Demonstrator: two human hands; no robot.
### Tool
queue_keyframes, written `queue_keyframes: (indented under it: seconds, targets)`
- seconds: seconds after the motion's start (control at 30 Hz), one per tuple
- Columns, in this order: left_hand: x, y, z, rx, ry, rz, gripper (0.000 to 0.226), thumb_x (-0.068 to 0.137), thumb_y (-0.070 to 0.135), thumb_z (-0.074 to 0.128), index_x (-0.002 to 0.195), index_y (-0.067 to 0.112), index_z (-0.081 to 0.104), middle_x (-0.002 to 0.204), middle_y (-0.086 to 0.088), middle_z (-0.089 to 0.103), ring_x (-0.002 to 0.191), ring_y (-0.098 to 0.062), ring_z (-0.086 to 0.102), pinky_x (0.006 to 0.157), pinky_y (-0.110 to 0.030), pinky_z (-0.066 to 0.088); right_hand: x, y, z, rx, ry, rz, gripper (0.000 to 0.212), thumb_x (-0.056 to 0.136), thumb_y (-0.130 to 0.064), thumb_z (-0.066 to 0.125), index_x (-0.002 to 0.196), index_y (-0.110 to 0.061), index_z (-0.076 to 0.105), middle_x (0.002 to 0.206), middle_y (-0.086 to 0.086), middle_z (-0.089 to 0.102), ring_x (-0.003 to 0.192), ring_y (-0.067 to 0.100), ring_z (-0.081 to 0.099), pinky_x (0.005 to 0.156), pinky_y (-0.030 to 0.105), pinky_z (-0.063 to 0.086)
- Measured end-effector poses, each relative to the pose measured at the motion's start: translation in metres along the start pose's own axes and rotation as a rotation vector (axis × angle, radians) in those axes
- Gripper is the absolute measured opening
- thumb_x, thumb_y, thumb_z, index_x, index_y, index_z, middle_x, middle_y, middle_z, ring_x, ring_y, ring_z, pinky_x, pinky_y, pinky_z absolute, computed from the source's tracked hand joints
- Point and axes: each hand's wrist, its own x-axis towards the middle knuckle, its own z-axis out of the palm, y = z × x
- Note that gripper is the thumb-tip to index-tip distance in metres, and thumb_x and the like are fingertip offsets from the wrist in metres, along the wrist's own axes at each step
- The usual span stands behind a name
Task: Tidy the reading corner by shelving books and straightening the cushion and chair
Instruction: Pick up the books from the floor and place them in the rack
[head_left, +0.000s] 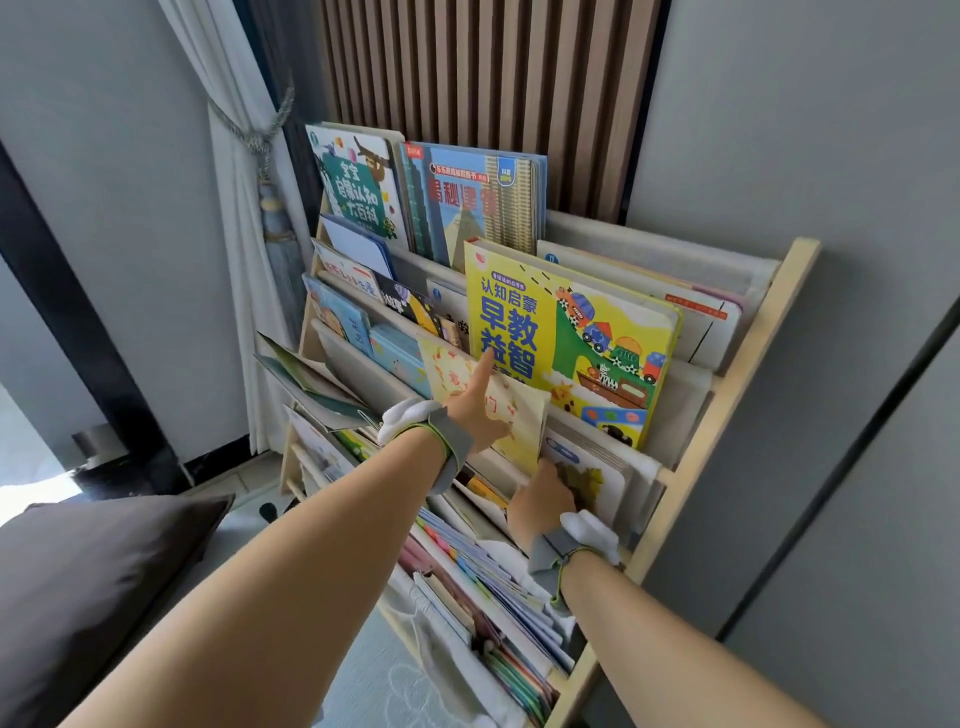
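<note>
– While both arms reach into the rack (737, 374), what is it built of?
– Pale wood rails, square-edged and slanted. Whitish cloth slings (680, 410) hang between them as pockets. Stiff board books stand in the upper tiers; thin soft-cover ones crowd the lowest.
– Which book is handled?
– Thin yellow book (519, 415): matte cover, flexible, red marks on it. It stands tilted at the middle tier, overlapping the front of the glossy yellow board book (571, 332).
– Left hand?
– Left hand (475, 410) lies on the thin cover, forefinger straight with its tip at the board book's lower left edge, thumb spread. Nothing is clamped.
– Right hand?
– Right hand (540, 504) sits one tier lower, just beneath the thin book's bottom corner, against a thick white board book (587, 480). Its fingers are hidden behind the knuckles, so grip or mere touch: cannot tell.
– Relative position?
– Hands apart, left above right. Each wrist carries a grey strap (457, 441) with a white pad.
– Cushion?
– Dark brown cushion (104, 582), smooth fabric, plump, at lower left, well apart from the rack.
</note>
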Motion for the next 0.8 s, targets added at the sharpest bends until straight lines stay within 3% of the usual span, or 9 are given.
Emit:
queue_keyframes:
  seconds: [0.1,0.17,0.23,0.3,0.37,0.47,0.6,0.7,0.8]
  targets:
    - [-0.007,-0.005,-0.005,-0.062,-0.065,0.011,0.101,0.088,0.008,0.058,0.142,0.047,-0.018,0.141,-0.012,0.040,0.104,-0.030,0.058,0.089,-0.040,0.050,-0.006,0.003,0.000,0.017,0.022,-0.009,0.053,0.099,-0.016,0.038,0.148,-0.013,0.021,0.146,0.011,0.041,0.130,0.030,0.045,0.102,0.039,0.040]
    - [-0.018,-0.008,-0.007,-0.084,-0.057,0.036,0.102,0.087,-0.001,0.053,0.141,0.049,-0.018,0.154,-0.012,0.026,0.079,-0.017,0.051,0.079,-0.036,0.050,-0.013,0.004,-0.001,0.058,0.080,-0.038,0.048,0.099,-0.014,0.036,0.146,-0.011,0.027,0.144,0.012,0.044,0.129,0.030,0.046,0.102,0.038,0.040]
    - [-0.025,-0.012,-0.003,-0.116,-0.015,0.049,0.102,0.087,-0.004,0.050,0.141,0.049,-0.018,0.156,-0.011,0.022,0.075,-0.018,0.053,0.072,-0.034,0.052,-0.018,0.007,0.002,0.162,0.166,-0.100,0.042,0.098,-0.012,0.038,0.139,-0.006,0.038,0.140,0.016,0.046,0.126,0.032,0.047,0.100,0.038,0.040]
    - [-0.037,-0.017,0.000,-0.225,0.060,0.055,0.100,0.086,-0.005,0.050,0.143,0.044,-0.017,0.155,-0.013,0.025,0.081,-0.017,0.054,0.081,-0.039,0.054,-0.025,0.013,0.009,0.231,0.312,-0.203,0.031,0.094,-0.009,0.046,0.123,-0.003,0.053,0.127,0.020,0.051,0.114,0.036,0.050,0.091,0.040,0.042]
    - [-0.048,-0.025,0.000,-0.287,0.169,0.047,0.096,0.085,-0.002,0.052,0.147,0.038,-0.010,0.154,-0.013,0.027,0.107,-0.025,0.057,0.092,-0.042,0.052,-0.032,0.019,0.016,0.200,0.465,-0.328,0.015,0.089,-0.007,0.053,0.097,-0.001,0.063,0.102,0.024,0.057,0.093,0.040,0.054,0.073,0.037,0.042]
    - [-0.061,-0.041,0.003,-0.302,0.323,-0.005,0.087,0.082,0.005,0.057,0.149,0.029,0.007,0.144,-0.013,0.039,0.120,-0.030,0.051,0.098,-0.039,0.046,-0.046,0.023,0.028,0.160,0.517,-0.476,0.018,0.086,-0.015,0.052,0.084,-0.003,0.065,0.085,0.021,0.057,0.077,0.036,0.054,0.062,0.033,0.039]
    - [-0.088,-0.070,0.015,-0.339,0.310,-0.070,0.065,0.083,0.011,0.060,0.141,0.018,0.031,0.131,-0.012,0.046,0.120,-0.027,0.047,0.102,-0.038,0.042,-0.069,0.024,0.056,0.276,0.368,-0.560,0.024,0.089,-0.022,0.048,0.084,-0.005,0.065,0.086,0.014,0.062,0.075,0.032,0.057,0.055,0.024,0.036]
    - [-0.113,-0.105,0.032,-0.320,0.179,-0.100,0.056,0.084,0.011,0.060,0.135,0.014,0.038,0.127,-0.014,0.048,0.117,-0.028,0.049,0.099,-0.038,0.044,-0.087,0.038,0.094,0.253,0.153,-0.578,0.020,0.091,-0.018,0.050,0.087,-0.006,0.065,0.087,0.014,0.064,0.083,0.033,0.058,0.068,0.036,0.047]
    - [-0.138,-0.144,0.059,-0.337,0.127,-0.166,0.054,0.084,0.012,0.062,0.134,0.013,0.041,0.126,-0.014,0.050,0.112,-0.029,0.054,0.098,-0.038,0.046,-0.099,0.060,0.133,0.195,0.045,-0.546,0.022,0.093,-0.024,0.050,0.085,-0.009,0.064,0.086,0.012,0.064,0.083,0.032,0.059,0.069,0.036,0.046]
